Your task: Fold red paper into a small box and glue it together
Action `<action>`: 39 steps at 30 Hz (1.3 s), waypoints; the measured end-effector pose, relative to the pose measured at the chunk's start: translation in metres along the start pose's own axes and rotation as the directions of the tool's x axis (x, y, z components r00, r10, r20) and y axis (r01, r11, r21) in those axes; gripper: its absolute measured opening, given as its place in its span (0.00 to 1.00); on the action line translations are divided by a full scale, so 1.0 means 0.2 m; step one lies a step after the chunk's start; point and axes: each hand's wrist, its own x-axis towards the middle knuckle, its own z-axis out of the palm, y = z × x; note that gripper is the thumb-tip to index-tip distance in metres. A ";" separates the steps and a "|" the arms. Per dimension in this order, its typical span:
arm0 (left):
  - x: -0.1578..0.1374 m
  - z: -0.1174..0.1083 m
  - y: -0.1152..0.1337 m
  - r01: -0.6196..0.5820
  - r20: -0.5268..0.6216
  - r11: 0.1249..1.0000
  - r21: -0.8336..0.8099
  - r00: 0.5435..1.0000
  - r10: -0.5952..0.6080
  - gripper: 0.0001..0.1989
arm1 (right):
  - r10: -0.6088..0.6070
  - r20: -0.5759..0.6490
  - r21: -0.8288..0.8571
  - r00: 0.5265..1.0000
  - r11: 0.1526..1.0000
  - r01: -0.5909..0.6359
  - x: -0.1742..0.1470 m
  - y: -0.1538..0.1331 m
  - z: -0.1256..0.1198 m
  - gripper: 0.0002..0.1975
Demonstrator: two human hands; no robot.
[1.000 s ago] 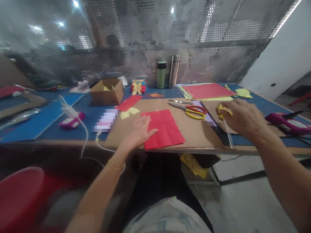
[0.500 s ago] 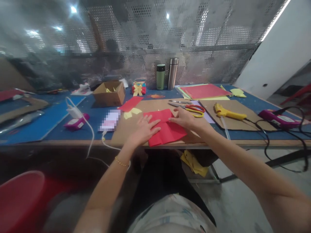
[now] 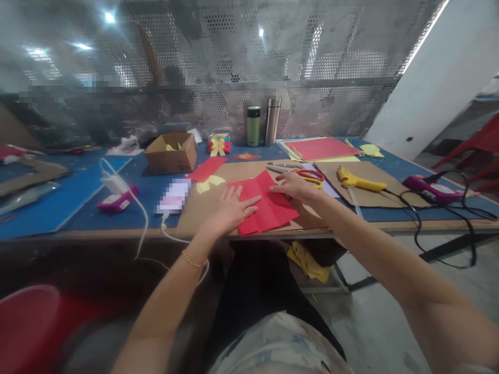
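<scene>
The right hand rests at the far right part of a creased red paper sheet, fingers bent; whether they pinch it or merely press on it cannot be told. The left hand lies across the sheet's left side, relaxed and unclenched, fingers spread on the paper.

A second ago the right hand was out to the right, on the yellow glue gun. Now the glue gun lies untouched on a cardboard pad, its black cable trailing right, and both hands are at the red paper. That leaves them free, it seems, to steady or shape the sheet together. In the last half second little has shifted.

The sheet lies near the front edge of a blue counter, on a larger brown cardboard sheet. Just beyond the right hand are scissors with red and yellow handles. Beyond the left hand lie pale yellow paper pieces and a red paper strip.
</scene>
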 end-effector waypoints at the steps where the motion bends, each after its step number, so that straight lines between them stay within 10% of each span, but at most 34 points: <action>1: 0.00 0.00 0.00 -0.004 0.004 1.000 0.005 1.000 0.004 0.29 | 0.015 0.005 0.042 1.000 0.999 -0.016 0.00 0.00 0.00 0.30; 12: 0.00 -0.04 0.04 0.039 0.045 0.998 0.055 0.998 -0.041 0.31 | -0.210 0.008 -0.034 0.978 0.977 0.210 -0.04 -0.15 0.07 0.19; 25: -0.02 -0.02 0.06 0.148 -0.010 0.988 -0.053 0.989 -0.148 0.35 | -0.572 0.092 -0.450 0.815 0.706 0.546 0.08 -0.02 0.27 0.12; 39: -0.01 0.04 0.03 0.121 -0.044 0.990 0.077 0.992 -0.118 0.30 | -0.486 0.153 -0.716 0.861 0.546 0.435 0.03 -0.03 0.32 0.18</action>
